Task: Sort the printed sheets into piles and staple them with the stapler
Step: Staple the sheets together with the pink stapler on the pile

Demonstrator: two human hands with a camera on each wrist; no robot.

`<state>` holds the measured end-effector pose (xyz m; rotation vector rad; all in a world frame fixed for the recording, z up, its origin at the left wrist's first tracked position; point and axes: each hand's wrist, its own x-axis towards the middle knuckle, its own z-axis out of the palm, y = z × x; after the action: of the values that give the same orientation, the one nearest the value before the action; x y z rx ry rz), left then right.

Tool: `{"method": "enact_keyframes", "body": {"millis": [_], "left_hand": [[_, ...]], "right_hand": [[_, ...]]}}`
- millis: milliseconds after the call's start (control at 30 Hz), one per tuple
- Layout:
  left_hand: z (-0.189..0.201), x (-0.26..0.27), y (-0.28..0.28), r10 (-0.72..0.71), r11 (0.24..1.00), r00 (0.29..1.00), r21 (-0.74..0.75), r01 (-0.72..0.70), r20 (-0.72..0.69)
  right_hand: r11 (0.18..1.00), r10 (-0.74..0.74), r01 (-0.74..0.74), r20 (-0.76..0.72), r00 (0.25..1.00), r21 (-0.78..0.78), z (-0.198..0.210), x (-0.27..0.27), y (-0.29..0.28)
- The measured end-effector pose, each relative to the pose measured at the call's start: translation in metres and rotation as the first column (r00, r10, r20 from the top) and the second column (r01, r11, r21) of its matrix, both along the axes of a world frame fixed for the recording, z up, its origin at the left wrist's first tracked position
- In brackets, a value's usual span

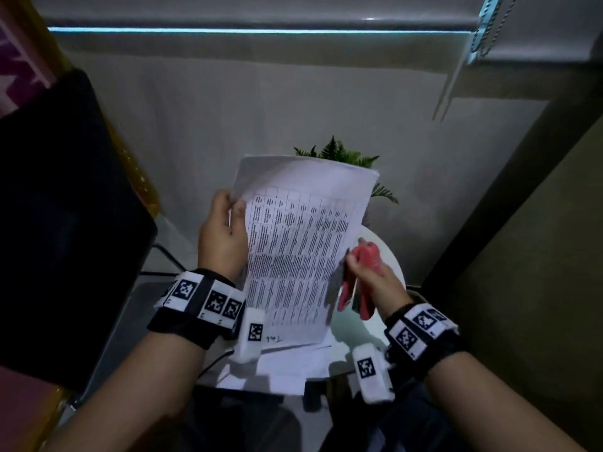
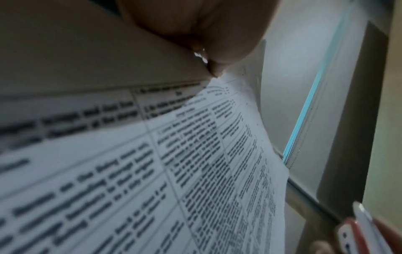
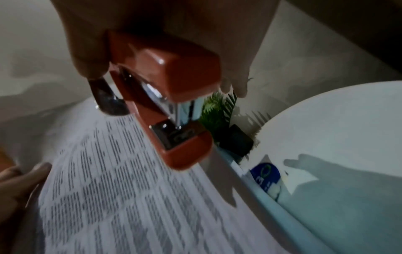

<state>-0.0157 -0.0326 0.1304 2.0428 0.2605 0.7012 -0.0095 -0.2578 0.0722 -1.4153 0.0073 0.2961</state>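
Observation:
My left hand pinches the upper left edge of a set of printed sheets, lifted above a round white table. The sheets carry a dense table of text. My right hand grips a red stapler just off the sheets' right edge. In the right wrist view the stapler has its mouth apart, hanging over the paper, with no paper between its parts. More white sheets lie flat on the table under the lifted set.
A small green plant in a dark pot stands behind the table. A blue-labelled item lies on the table by the paper's edge. A dark chair back rises at the left; a wall closes the right.

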Motion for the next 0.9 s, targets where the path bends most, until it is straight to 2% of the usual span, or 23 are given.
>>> {"method": "enact_keyframes", "body": {"millis": [67,133,200,267,367,467,567,667,733,900], "left_hand": [[-0.005,0.002,-0.002,-0.018,0.992,1.0,-0.125,0.02,0.018],[-0.008,0.003,-0.002,-0.085,0.973,0.996,-0.217,0.084,0.005],[-0.014,0.007,0.001,-0.163,0.967,0.982,-0.214,0.14,-0.095],[-0.029,0.016,0.009,-0.214,0.962,0.957,-0.212,0.172,-0.196],[-0.063,0.028,0.027,-0.18,0.982,0.91,-0.126,0.143,-0.374],[-0.101,0.033,0.044,-0.112,0.983,0.814,0.056,0.175,-0.57],[-0.131,0.037,0.057,0.028,0.978,0.651,0.156,0.14,-0.758],[-0.151,0.042,0.067,0.128,0.96,0.493,0.233,0.157,-0.86],[-0.16,0.045,0.071,0.173,0.956,0.446,0.258,0.137,-0.878],[-0.175,0.054,0.07,0.254,0.94,0.407,0.323,0.111,-0.878]], "right_hand": [[0.997,0.018,-0.02,-0.03,0.999,-0.077,-0.001,-0.005,0.006],[0.997,0.005,-0.011,-0.076,0.997,-0.077,-0.003,-0.005,0.007],[0.996,-0.053,0.044,-0.119,0.992,-0.074,-0.002,-0.001,0.004],[0.972,-0.148,0.121,-0.127,0.981,-0.2,-0.006,0.01,-0.007],[0.908,-0.269,0.201,-0.142,0.953,-0.368,-0.02,0.03,-0.03],[0.829,-0.338,0.208,-0.169,0.926,-0.519,-0.04,0.047,-0.052],[0.753,-0.369,0.19,-0.166,0.914,-0.63,-0.058,0.063,-0.07],[0.701,-0.365,0.144,-0.179,0.913,-0.698,-0.071,0.078,-0.081],[0.672,-0.344,0.101,-0.189,0.92,-0.734,-0.076,0.087,-0.083],[0.63,-0.322,0.046,-0.207,0.924,-0.775,-0.091,0.106,-0.08]]}}
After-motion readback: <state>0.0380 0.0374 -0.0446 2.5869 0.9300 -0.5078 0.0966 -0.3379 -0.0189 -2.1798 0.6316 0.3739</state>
